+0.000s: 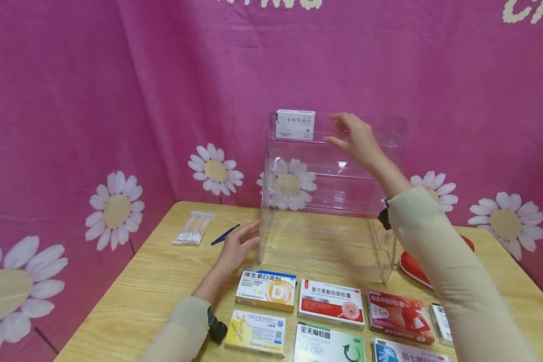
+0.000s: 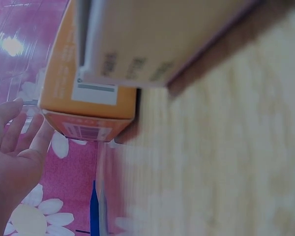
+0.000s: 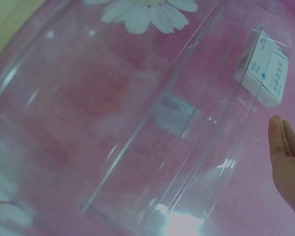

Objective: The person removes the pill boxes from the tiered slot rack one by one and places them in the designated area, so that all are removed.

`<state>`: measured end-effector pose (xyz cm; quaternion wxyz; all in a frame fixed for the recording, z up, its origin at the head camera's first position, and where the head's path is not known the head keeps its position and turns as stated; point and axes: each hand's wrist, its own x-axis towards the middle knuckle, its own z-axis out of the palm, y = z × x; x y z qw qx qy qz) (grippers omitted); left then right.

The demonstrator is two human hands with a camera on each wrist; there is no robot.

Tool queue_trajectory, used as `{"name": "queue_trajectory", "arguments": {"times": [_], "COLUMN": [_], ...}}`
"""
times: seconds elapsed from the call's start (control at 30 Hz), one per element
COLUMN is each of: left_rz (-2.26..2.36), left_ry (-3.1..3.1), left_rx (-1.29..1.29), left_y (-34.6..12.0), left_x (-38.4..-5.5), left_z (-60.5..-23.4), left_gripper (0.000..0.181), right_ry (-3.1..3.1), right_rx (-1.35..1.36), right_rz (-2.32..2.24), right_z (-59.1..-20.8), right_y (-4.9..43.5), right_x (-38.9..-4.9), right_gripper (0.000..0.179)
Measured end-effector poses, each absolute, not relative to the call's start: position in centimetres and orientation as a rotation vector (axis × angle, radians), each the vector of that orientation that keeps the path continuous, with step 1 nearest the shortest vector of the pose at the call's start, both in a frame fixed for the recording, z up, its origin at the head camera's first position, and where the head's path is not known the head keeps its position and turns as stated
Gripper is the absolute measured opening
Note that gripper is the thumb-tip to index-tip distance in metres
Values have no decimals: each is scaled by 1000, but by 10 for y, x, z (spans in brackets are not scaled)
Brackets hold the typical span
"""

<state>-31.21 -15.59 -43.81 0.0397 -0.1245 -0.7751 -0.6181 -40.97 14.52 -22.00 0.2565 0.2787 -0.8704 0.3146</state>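
A clear plastic tiered rack [image 1: 330, 201] stands at the back of the table. On its top shelf, at the left end, a white medicine box [image 1: 295, 124] sits upright. My right hand [image 1: 355, 138] is raised in front of that shelf, just right of the box, fingers bent loosely and nothing between them. The right wrist view shows the same white box [image 3: 263, 67] a little apart from the fingertips. Low down, my left hand [image 1: 240, 245] has its fingertips at the rack's left side wall, and it holds nothing.
In front of the rack lie several medicine boxes, among them a vitamin D box [image 1: 267, 290], a red-and-white box [image 1: 332, 303] and a red box [image 1: 400, 317]. A cotton swab pack [image 1: 193, 228] and blue tweezers [image 1: 225, 235] lie left, a red pouch [image 1: 416, 266] right.
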Motion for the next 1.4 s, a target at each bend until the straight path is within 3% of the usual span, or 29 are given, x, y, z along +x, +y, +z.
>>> {"name": "queue_trajectory", "arguments": {"times": [0.33, 1.07, 1.4], "left_rz": [-1875, -1851, -1847], "left_ry": [-2378, -2399, -2402], "left_rx": [-408, -361, -386], "left_y": [-152, -155, -150], "left_x": [-309, -303, -305], "left_z": [-439, -432, -430], "left_gripper": [49, 49, 50], "right_ry": [-2478, -2439, -2376], "right_rx": [682, 641, 598], "right_rz": [789, 802, 849], "right_z": [-208, -202, -199], "right_y": [120, 94, 102], "right_x": [-438, -448, -445], "right_gripper": [55, 24, 22]}}
